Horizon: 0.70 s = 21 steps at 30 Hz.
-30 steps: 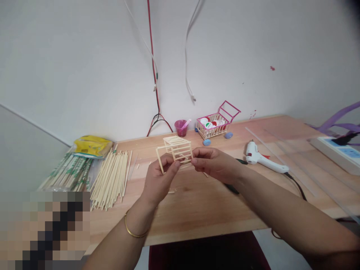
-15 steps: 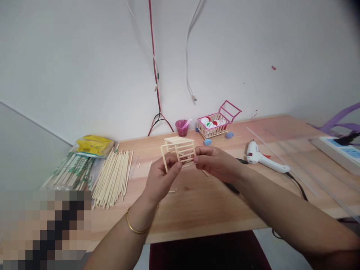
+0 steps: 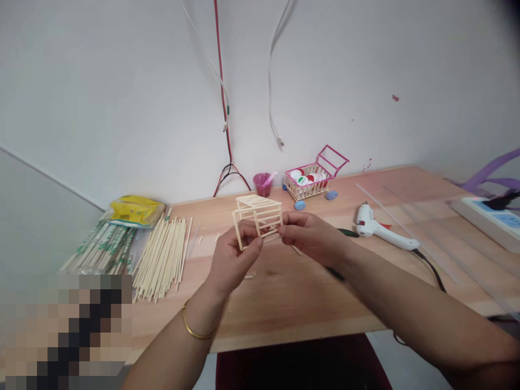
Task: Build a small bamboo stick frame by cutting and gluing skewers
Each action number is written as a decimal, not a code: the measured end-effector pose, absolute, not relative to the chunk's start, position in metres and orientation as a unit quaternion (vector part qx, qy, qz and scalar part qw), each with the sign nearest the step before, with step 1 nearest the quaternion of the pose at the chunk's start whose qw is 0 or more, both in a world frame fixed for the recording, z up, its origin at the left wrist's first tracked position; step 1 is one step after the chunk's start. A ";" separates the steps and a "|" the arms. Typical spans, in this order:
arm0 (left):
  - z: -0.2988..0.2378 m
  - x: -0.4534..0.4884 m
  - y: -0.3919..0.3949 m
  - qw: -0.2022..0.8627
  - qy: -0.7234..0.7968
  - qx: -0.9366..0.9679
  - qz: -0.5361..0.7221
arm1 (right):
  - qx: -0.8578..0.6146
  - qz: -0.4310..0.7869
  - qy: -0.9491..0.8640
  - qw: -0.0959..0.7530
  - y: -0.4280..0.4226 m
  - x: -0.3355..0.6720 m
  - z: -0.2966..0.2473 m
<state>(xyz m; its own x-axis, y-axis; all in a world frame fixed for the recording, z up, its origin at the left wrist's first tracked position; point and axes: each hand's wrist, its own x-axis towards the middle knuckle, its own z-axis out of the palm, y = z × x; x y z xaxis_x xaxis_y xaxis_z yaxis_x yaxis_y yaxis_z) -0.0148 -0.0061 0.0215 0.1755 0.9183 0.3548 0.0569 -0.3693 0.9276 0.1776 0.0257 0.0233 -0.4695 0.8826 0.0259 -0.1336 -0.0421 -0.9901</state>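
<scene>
A small box-shaped frame of pale wooden sticks (image 3: 260, 216) is held above the wooden table (image 3: 292, 298) between both hands. My left hand (image 3: 233, 260) pinches its near left edge with thumb and fingers closed. My right hand (image 3: 311, 235) grips the frame's right side, fingers curled on the sticks. A gold bangle sits on my left wrist.
Loose wooden sticks (image 3: 162, 260) and wrapped chopsticks (image 3: 101, 246) lie at the left beside a yellow packet (image 3: 136, 210). A white glue gun (image 3: 379, 227) lies to the right. A pink stick cart (image 3: 314, 181) and a pink cup (image 3: 263, 184) stand by the wall. Cables hang down the wall.
The stick frame has been raised and turned slightly in both hands; the hands stayed almost in place.
</scene>
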 end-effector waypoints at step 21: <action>0.021 -0.010 -0.002 0.611 0.320 0.451 0.567 | -0.350 0.563 -0.632 0.400 0.014 0.174 0.040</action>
<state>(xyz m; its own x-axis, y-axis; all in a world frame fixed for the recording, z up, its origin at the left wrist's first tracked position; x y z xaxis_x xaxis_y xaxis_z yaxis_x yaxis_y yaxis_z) -0.0097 -0.0019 0.0208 0.1532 0.9808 0.1203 -0.4049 -0.0487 0.9131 0.1744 0.0137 0.0396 -0.4348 0.8936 0.1114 -0.0077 0.1201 -0.9927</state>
